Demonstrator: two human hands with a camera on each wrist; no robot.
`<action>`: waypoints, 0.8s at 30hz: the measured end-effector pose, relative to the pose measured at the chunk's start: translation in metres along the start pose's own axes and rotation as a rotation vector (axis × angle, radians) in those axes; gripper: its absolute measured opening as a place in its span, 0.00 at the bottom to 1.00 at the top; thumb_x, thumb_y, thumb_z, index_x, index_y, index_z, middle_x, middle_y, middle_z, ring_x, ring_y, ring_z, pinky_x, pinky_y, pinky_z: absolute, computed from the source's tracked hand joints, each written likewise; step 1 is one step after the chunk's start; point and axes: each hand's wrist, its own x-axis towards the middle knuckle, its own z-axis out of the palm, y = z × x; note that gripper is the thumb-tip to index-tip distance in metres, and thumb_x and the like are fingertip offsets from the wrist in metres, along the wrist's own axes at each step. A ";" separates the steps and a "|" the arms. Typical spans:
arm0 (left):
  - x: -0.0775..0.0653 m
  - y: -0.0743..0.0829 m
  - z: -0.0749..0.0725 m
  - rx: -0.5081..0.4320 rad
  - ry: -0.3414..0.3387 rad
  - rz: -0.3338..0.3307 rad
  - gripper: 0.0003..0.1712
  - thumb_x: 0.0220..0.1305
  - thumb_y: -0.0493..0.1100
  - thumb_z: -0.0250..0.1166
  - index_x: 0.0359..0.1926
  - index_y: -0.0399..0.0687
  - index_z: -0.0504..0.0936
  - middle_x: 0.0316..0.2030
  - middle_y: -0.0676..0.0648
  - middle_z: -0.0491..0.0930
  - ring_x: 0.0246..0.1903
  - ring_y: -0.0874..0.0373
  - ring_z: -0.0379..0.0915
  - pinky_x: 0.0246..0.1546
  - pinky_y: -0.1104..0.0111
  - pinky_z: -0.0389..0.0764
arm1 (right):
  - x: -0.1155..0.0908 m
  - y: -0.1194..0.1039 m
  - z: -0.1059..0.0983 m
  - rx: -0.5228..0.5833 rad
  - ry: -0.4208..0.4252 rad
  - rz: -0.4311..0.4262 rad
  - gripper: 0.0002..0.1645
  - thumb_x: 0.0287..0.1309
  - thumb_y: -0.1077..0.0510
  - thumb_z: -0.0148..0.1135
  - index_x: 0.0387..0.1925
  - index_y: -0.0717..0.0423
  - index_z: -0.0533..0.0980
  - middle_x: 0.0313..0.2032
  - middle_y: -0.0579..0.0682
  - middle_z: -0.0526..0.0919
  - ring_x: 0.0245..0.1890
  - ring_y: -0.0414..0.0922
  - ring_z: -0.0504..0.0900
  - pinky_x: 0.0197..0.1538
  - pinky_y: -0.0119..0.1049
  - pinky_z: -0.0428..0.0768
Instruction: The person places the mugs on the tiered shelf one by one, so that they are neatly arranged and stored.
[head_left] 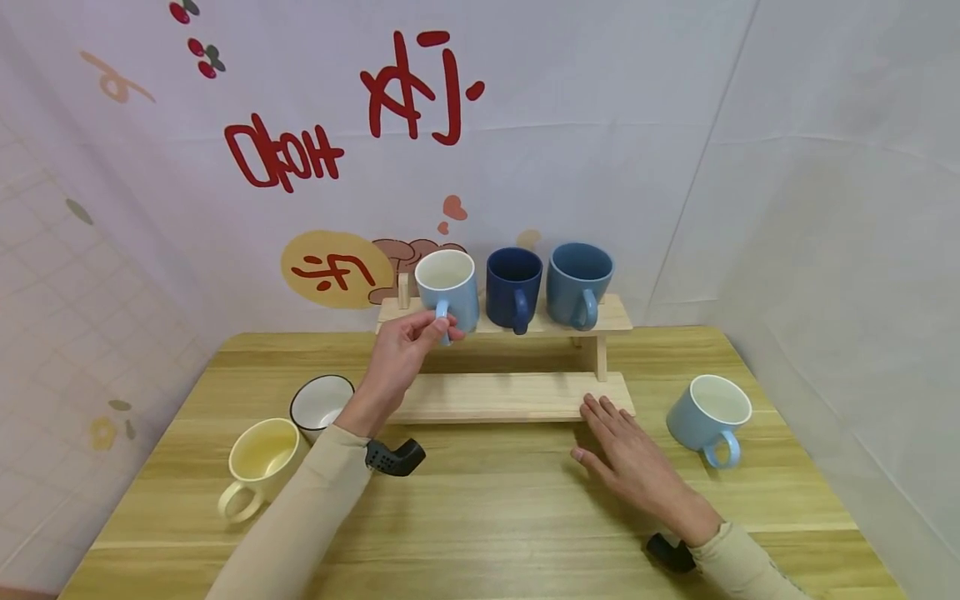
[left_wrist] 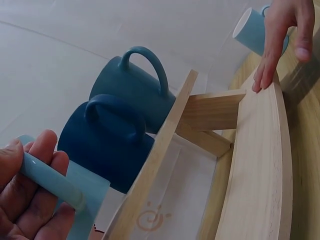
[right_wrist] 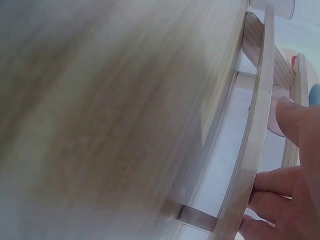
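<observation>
In the head view, my left hand (head_left: 401, 358) pinches the handle of a light blue mug (head_left: 466, 302) at the left of a wooden rack's upper board (head_left: 617, 317). The left wrist view shows thumb and fingers around that light blue handle (left_wrist: 52, 182). Beside it on the same board stand a navy mug (head_left: 501, 293) and a medium blue mug (head_left: 564, 293), handles facing me. My right hand (head_left: 637, 467) rests its fairly straight fingertips on the right end of the lower board (head_left: 487, 398); in the right wrist view these fingers (right_wrist: 277, 182) touch the board's edge.
Another light blue mug (head_left: 686, 417) stands on the wooden table (head_left: 495, 517) at the right. To the left are a yellow mug (head_left: 281, 467) and a white mug with a dark rim (head_left: 311, 400), partly behind my left forearm. A printed cloth (head_left: 585, 167) hangs behind the rack.
</observation>
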 end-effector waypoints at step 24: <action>0.022 -0.011 0.007 0.019 -0.006 -0.040 0.17 0.78 0.46 0.60 0.54 0.38 0.85 0.45 0.42 0.89 0.58 0.49 0.73 0.66 0.50 0.67 | -0.001 0.001 0.002 0.001 -0.006 0.005 0.45 0.72 0.41 0.62 0.75 0.67 0.63 0.77 0.62 0.61 0.77 0.61 0.58 0.75 0.61 0.59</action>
